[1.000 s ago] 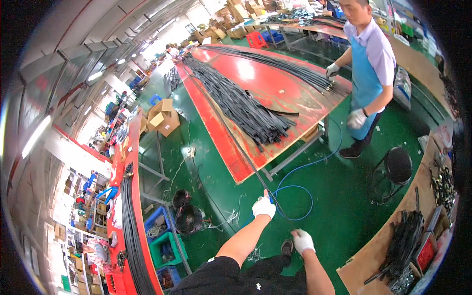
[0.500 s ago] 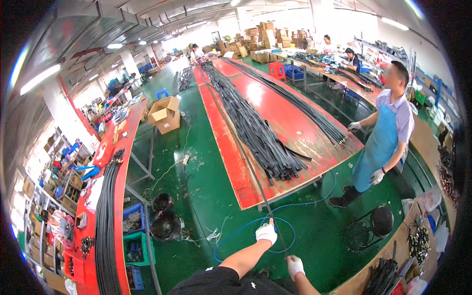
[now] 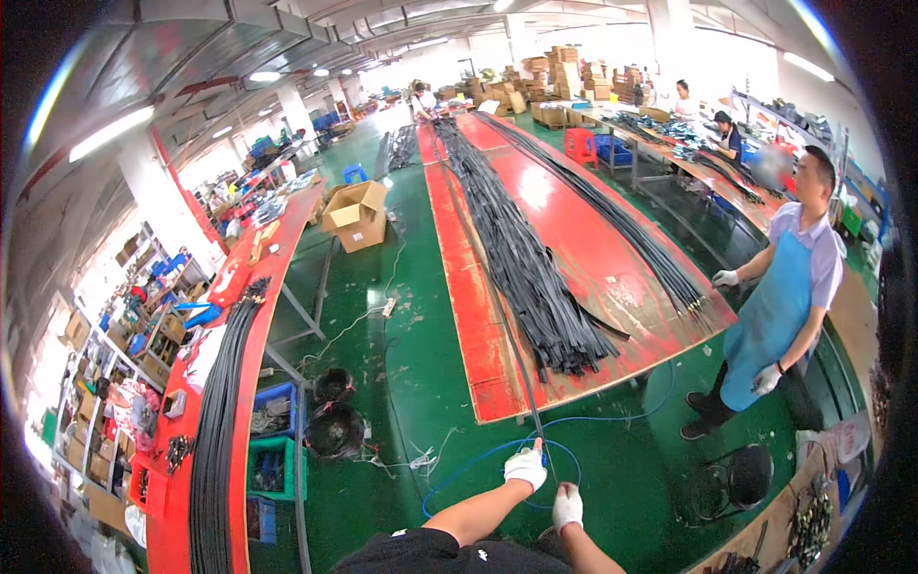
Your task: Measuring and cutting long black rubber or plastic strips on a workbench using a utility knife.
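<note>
My left hand (image 3: pixel 526 468), in a white glove, grips the near end of a long thin black cable (image 3: pixel 512 354) that runs away from me along the red table (image 3: pixel 459 287). My right hand (image 3: pixel 567 506), also gloved, sits just below and to the right, with its fingers closed and nothing seen in it. A thick bundle of black cables (image 3: pixel 521 258) lies lengthwise on the table. A blue hose (image 3: pixel 478 459) loops on the green floor under my hands.
A person in a blue apron (image 3: pixel 779 306) stands at the table's right corner, gloved hand on another cable bundle (image 3: pixel 650 249). A second red table (image 3: pixel 239 383) with black cables runs at left. Cardboard boxes (image 3: pixel 356 212), black buckets (image 3: pixel 335 421), a round stool (image 3: pixel 732 478).
The view has swung up and left, so the long table now runs straight ahead. My hands have stayed low in the picture, the left one still on the cable end.
</note>
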Available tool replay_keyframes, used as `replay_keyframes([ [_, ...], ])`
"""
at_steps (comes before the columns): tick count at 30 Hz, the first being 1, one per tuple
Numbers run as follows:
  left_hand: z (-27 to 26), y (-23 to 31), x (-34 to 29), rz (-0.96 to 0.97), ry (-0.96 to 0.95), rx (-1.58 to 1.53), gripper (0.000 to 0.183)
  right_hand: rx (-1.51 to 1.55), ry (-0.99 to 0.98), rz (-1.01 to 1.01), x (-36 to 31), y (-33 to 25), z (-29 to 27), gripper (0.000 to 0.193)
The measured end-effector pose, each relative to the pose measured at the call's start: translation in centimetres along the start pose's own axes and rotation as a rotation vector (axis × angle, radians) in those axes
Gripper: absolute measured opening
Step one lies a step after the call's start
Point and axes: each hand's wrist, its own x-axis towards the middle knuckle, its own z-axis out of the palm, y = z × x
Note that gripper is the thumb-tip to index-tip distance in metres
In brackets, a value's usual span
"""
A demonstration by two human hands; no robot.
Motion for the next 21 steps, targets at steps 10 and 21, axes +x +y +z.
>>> replay_keyframes([
  [10, -0.5, 3.9, 2.0, 0.110, 0.175, -0.065, 0.067, 0.087, -0.017, 0.056, 15.4, -6.3, 2.7, 0.057],
  [21, 1.1, 0.5, 4.2, 0.061, 0.086, -0.175, 0.059, 0.357, -0.295, 0.219, 20.4, -8.0, 7.4, 0.040],
])
